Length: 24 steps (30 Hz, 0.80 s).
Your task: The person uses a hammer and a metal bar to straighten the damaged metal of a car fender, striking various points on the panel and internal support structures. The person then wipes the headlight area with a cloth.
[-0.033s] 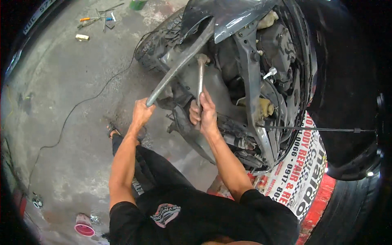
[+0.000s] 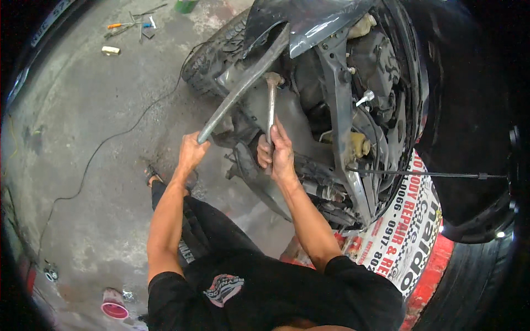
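Note:
My left hand (image 2: 192,154) is closed round the near end of a long grey metal bar (image 2: 243,85). The bar slants up to the right, its far end against the edge of the dark car fender (image 2: 317,27). In my right hand (image 2: 280,150) is a hammer (image 2: 271,105), gripped by its metal handle with the head uppermost. The hammer head lies just right of the bar, over the exposed inner body panel (image 2: 287,113); whether it touches the panel I cannot tell. Part of the handle is hidden by my fingers.
A tyre (image 2: 212,58) stands beyond the bar. The engine bay (image 2: 375,71) and a thin prop rod (image 2: 425,174) are at right, above a printed banner (image 2: 395,226). Across the floor runs a black cable (image 2: 105,142); hand tools (image 2: 132,25) and a pink bucket (image 2: 114,303) sit there.

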{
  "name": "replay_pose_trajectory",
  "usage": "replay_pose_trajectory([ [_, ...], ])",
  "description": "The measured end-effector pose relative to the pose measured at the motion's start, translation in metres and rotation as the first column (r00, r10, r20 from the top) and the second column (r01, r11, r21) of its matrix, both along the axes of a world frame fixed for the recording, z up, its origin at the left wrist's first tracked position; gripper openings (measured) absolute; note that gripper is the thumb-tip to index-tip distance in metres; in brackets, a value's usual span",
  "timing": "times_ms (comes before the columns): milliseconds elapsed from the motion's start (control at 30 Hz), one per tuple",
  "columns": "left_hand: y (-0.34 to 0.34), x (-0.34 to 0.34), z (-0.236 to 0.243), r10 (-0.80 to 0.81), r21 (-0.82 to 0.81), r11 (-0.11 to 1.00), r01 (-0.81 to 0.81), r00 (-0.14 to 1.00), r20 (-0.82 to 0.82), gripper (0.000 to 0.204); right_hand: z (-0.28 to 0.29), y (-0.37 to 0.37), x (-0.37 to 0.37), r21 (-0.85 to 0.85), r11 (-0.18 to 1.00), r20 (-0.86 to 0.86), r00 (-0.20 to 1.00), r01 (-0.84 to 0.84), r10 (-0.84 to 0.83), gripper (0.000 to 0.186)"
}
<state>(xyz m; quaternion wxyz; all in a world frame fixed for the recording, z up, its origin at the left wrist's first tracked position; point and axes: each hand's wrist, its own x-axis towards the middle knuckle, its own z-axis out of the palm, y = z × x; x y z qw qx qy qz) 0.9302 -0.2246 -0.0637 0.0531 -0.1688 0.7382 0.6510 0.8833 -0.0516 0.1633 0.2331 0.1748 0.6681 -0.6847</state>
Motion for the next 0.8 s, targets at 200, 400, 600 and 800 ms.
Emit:
replay_pose_trajectory([
  [200,0.0,-0.001,-0.005,0.013,0.031,0.999,-0.011,0.996,-0.086,0.023,-0.021,0.027,-0.007,0.002,0.956,-0.13,0.948,0.292,-0.29,0.041],
  [400,-0.016,0.006,0.002,-0.06,-0.018,0.998,0.061,0.998,0.025,0.022,-0.001,-0.012,0.001,0.125,0.992,0.053,0.998,0.013,-0.02,0.035],
  [600,-0.005,0.001,0.003,-0.1,0.012,0.995,0.099,0.993,0.058,0.023,-0.008,0.032,0.007,0.157,0.975,0.017,0.986,0.16,-0.164,0.053],
  [800,0.017,0.006,0.0,-0.011,0.215,0.977,0.004,1.0,0.028,0.025,-0.012,0.002,-0.001,0.014,0.991,-0.008,0.991,0.136,-0.136,0.062],
])
